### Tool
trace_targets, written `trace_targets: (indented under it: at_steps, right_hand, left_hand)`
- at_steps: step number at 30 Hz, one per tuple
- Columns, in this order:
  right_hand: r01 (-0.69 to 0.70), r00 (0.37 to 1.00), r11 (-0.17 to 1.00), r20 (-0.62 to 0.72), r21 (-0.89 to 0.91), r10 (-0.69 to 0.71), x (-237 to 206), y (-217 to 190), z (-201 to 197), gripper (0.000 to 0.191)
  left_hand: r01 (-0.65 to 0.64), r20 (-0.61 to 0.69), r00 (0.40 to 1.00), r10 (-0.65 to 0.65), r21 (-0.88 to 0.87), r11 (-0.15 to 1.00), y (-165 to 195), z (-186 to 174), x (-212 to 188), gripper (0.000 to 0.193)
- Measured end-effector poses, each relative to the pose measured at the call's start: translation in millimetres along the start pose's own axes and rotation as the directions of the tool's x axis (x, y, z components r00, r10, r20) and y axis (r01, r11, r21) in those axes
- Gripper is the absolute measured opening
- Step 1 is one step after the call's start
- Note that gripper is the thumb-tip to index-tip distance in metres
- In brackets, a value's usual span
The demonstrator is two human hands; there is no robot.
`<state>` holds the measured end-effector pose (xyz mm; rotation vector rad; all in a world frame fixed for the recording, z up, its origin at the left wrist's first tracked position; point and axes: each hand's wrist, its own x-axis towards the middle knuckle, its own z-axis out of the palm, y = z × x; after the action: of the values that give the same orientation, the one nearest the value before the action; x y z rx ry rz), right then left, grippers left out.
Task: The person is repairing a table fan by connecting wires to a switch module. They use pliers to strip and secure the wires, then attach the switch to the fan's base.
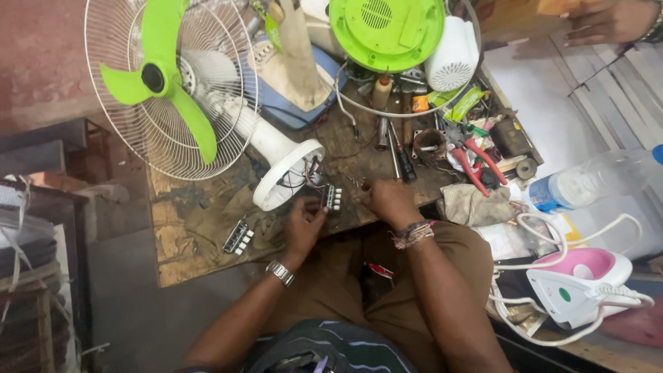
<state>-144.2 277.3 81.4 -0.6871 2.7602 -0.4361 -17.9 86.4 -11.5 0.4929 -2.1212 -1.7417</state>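
Note:
A white table fan with green blades lies on its side on a worn wooden workbench, its open base facing me with wires spilling out. My left hand holds a small push-button switch block wired to that base. My right hand pinches the wires just right of the block. A second switch block lies loose on the bench to the left.
Red-handled pliers, screwdrivers and small parts crowd the bench's right side. A green fan housing sits at the back. A pink and white iron and a plastic bottle rest at right. Another person's hand is top right.

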Motion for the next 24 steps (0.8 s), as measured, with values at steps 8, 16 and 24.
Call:
trace_targets:
  at_steps: [8, 16, 24]
  right_hand:
    - [0.198, 0.938, 0.901, -0.342, 0.387, -0.059, 15.6, -6.5, 1.6, 0.037]
    - [0.065, 0.998, 0.416, -0.051, 0.907, -0.045, 41.1, -5.9, 18.8, 0.036]
    - [0.047, 0.999, 0.275, -0.042, 0.96, -0.022, 48.8, 1.5, 32.1, 0.023]
  left_hand:
    - [-0.062, 0.053, 0.996, 0.078, -0.262, 0.963, 30.9, 14.7, 8.3, 0.029]
    - [0.054, 0.14, 0.99, 0.006, -0.417, 0.907, 18.6, 0.5, 21.2, 0.031]
    - [0.208, 0.233, 0.966, -0.111, -0.45, 0.868, 11.3, -11.8, 20.1, 0.031]
